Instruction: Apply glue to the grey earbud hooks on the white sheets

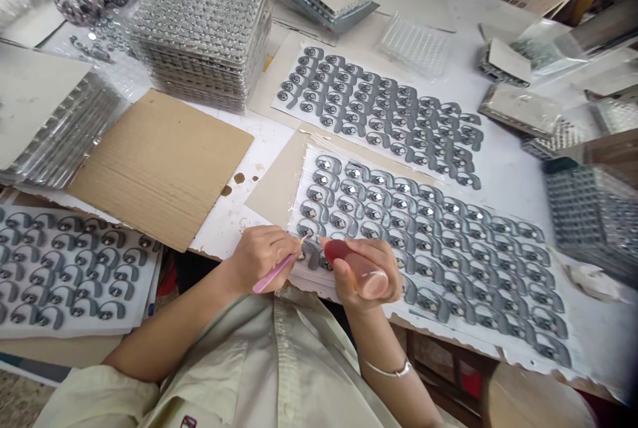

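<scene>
My left hand [262,256] is closed on a slim pink tool [273,274], whose tip reaches over the left column of a sheet of small grey curved pieces [426,235]. Each piece carries a shiny round part. Wrapped round a reddish, translucent squeeze bottle [356,268] is my right hand [386,272], with the bottle's nozzle pointing left, close to the tool's tip. Both hands are above the near left corner of the sheet.
A second sheet of grey pieces [373,109] lies behind. Stacked clear trays [199,36] rise at back left, beside a cardboard piece [164,165]. More sheets [64,268] sit at lower left. Packed stacks [591,209] stand at right.
</scene>
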A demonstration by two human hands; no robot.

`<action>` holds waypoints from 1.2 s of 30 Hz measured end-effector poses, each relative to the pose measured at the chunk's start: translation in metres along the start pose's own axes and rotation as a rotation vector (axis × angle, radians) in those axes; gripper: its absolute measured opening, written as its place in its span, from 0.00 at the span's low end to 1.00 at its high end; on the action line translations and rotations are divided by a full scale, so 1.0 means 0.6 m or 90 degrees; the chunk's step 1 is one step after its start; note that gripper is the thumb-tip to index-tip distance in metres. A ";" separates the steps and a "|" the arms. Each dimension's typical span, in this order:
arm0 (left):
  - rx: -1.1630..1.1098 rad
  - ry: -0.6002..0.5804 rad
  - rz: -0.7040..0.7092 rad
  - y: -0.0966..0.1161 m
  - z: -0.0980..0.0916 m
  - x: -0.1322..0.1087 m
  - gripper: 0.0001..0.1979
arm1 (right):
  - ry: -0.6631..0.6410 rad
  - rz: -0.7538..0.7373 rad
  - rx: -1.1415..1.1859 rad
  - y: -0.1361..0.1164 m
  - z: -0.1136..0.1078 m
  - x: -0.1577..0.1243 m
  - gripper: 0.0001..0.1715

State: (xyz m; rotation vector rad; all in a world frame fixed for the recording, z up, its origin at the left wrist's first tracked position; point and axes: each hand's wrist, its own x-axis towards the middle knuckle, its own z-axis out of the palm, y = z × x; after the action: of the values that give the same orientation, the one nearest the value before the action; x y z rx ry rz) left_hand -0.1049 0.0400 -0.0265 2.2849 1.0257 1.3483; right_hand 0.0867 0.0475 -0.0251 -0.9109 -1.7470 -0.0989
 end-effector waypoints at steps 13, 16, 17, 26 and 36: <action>-0.076 -0.094 -0.115 -0.013 -0.019 0.026 0.04 | -0.001 -0.010 0.017 -0.012 -0.008 0.008 0.15; -0.125 -0.194 -0.195 -0.026 -0.034 0.056 0.03 | 0.061 0.054 0.057 -0.015 -0.020 -0.001 0.17; -0.146 -0.225 -0.220 -0.031 -0.038 0.065 0.03 | 0.079 0.085 0.072 -0.015 -0.024 -0.005 0.19; -0.271 -0.243 -0.273 -0.057 -0.040 0.062 0.03 | -0.001 0.137 0.023 -0.015 -0.039 -0.017 0.15; -0.294 -0.237 -0.277 -0.058 -0.037 0.056 0.03 | -0.038 0.089 -0.007 -0.019 -0.032 -0.018 0.14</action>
State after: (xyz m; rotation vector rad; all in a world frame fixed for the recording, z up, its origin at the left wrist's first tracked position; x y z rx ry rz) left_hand -0.1285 0.0859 -0.0132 1.7480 0.8992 0.8337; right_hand 0.0956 0.0249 -0.0226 -1.0502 -1.7339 0.0109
